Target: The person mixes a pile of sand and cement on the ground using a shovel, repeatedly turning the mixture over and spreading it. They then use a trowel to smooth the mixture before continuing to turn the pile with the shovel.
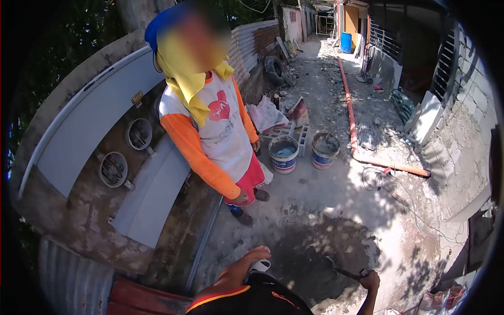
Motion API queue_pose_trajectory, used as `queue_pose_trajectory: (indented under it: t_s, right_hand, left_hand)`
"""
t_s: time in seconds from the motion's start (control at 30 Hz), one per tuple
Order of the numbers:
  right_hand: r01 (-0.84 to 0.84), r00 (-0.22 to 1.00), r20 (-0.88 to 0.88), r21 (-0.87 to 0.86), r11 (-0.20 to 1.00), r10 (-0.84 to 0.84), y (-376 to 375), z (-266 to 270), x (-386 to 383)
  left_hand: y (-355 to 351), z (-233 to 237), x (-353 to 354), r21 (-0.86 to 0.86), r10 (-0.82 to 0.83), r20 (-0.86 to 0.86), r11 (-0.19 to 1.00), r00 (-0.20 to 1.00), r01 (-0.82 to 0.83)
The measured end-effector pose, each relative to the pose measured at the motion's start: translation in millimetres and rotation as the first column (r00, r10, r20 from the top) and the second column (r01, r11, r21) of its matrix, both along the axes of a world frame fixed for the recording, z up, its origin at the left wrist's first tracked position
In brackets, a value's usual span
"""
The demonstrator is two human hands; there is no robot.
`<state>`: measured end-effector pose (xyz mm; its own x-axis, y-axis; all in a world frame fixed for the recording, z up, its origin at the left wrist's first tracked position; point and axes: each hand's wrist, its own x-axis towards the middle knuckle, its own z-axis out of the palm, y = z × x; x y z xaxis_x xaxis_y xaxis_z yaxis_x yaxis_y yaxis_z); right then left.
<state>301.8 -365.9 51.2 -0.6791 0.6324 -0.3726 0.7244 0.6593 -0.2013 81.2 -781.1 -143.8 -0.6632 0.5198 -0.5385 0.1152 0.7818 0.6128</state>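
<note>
My right hand [370, 281] is closed round the handle of a slim hand tool [344, 270], which looks like a trowel. Its far end reaches over a dark, wet mortar patch [310, 252] on the ground. On the other side, my left hand [259, 253] has its fingers curled, and I cannot tell whether it holds anything. A small white item [261, 265] shows just below the left hand. Facing me, a person [210, 126] in an orange-sleeved shirt stands left of the mortar, one hand [241, 196] hanging low.
Two buckets [283, 155] [324, 150] stand beyond the mortar, near hollow blocks [303, 137] and sacks [268, 114]. An orange pipe [346, 94] runs along the path and bends right. A loose cable [404, 197] lies there. Panels with round fittings [139, 134] line the left.
</note>
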Motion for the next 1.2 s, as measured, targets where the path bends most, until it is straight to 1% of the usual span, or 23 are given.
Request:
queue_pose_trajectory:
  t_s: [0.03, 0.07, 0.1, 0.17, 0.2, 0.23, 0.27, 0.3, 0.37, 0.4, 0.47, 0.5, 0.57, 0.6, 0.67, 0.7, 0.77, 0.8, 0.83, 0.9, 0.97, 1.07, 1.2]
  right_hand:
    - [-0.007, 1.0, -0.007, 0.008, 1.0, 0.007, 5, -3, 2]
    - [-0.002, 1.0, -0.03, 0.026, 1.0, 0.003, 9, -5, 4]
    - [0.004, 0.999, -0.041, 0.028, 1.0, -0.002, 16, -5, 6]
    - [0.023, 1.0, 0.012, 0.014, 1.0, -0.023, 18, 1, 6]
    - [0.028, 1.0, -0.002, 0.012, 1.0, -0.028, 18, 6, 7]
    - [0.026, 1.0, -0.003, 0.006, 1.0, -0.026, 23, 0, 9]
    - [0.03, 0.999, 0.018, 0.021, 0.999, -0.03, 32, -8, 10]
    - [0.033, 0.999, 0.039, 0.038, 0.999, -0.034, 36, -14, 11]
    - [0.049, 0.999, 0.015, -0.001, 0.999, -0.049, 34, -4, 6]
    - [0.052, 0.999, 0.016, -0.009, 0.999, -0.052, 32, 2, 3]
    - [0.059, 0.998, 0.018, -0.016, 0.998, -0.058, 31, 5, 2]
    - [0.049, 0.999, 0.023, -0.005, 0.999, -0.049, 32, 3, 2]
    - [0.044, 0.999, 0.03, 0.013, 0.999, -0.044, 32, 3, 4]
    - [0.051, 0.998, 0.028, 0.005, 0.999, -0.051, 32, 5, 3]
    - [0.057, 0.998, 0.029, 0.001, 0.998, -0.057, 31, 6, 2]
    - [0.052, 0.998, 0.027, 0.011, 0.999, -0.052, 30, 5, 2]
    - [0.046, 0.999, 0.028, 0.029, 0.999, -0.047, 32, 4, 2]
    - [0.059, 0.998, 0.004, 0.029, 0.998, -0.059, 33, 1, 3]
    - [0.073, 0.997, -0.019, 0.028, 0.997, -0.072, 35, -1, 3]
    - [0.06, 0.998, 0.01, 0.022, 0.998, -0.06, 39, -7, 3]
    - [0.047, 0.998, 0.04, 0.013, 0.999, -0.048, 37, -4, 4]
    - [0.052, 0.999, 0.001, 0.035, 0.998, -0.052, 32, 2, 3]
    - [0.059, 0.998, 0.016, 0.018, 0.998, -0.059, 30, 3, 4]
  left_hand:
    - [5, 2, 0, 0.041, 0.048, 0.084, 0.998, 0.995, -0.051]
    - [13, 4, 1, 0.107, 0.129, 0.263, 0.981, 0.956, -0.162]
    - [20, 5, 5, 0.11, 0.123, 0.254, 0.982, 0.959, -0.155]
    - [27, 3, 16, -0.067, -0.055, -0.017, 0.996, 0.998, 0.053]
    - [31, 1, 14, -0.074, -0.055, -0.019, 0.996, 0.998, 0.054]
    - [37, 2, 10, -0.17, -0.224, 0.104, 0.956, 0.969, 0.239]
    - [41, 3, 9, -0.238, -0.368, 0.24, 0.875, 0.898, 0.422]
    - [41, 4, 11, -0.242, -0.365, 0.242, 0.875, 0.899, 0.42]
    - [39, 2, 16, -0.114, -0.229, 0.18, 0.961, 0.957, 0.252]
    - [38, 2, 18, -0.115, -0.227, 0.181, 0.961, 0.957, 0.25]
    - [36, -3, 25, 0.093, -0.123, 0.008, 0.988, 0.992, 0.122]
    - [37, -5, 24, 0.094, -0.126, 0.009, 0.988, 0.992, 0.125]
    - [43, 1, 24, -0.097, -0.229, 0.204, 0.963, 0.952, 0.252]
    - [46, 5, 26, -0.092, -0.233, 0.203, 0.963, 0.951, 0.255]
    - [47, 9, 31, -0.055, -0.307, 0.069, 0.949, 0.949, 0.311]
    - [48, 11, 31, -0.05, -0.307, 0.073, 0.949, 0.949, 0.31]
    - [51, 4, 26, -0.083, -0.264, 0.284, 0.951, 0.922, 0.298]
    - [52, 1, 25, -0.089, -0.264, 0.299, 0.949, 0.917, 0.302]
    - [53, -3, 25, -0.095, -0.283, 0.249, 0.944, 0.926, 0.315]
    - [55, -11, 26, -0.1, -0.303, 0.179, 0.941, 0.936, 0.324]
    - [56, -21, 28, -0.109, -0.304, 0.15, 0.941, 0.941, 0.321]
    - [57, -31, 30, -0.128, -0.296, 0.112, 0.942, 0.949, 0.309]
    - [53, -27, 40, -0.117, -0.318, 0.156, 0.934, 0.935, 0.337]
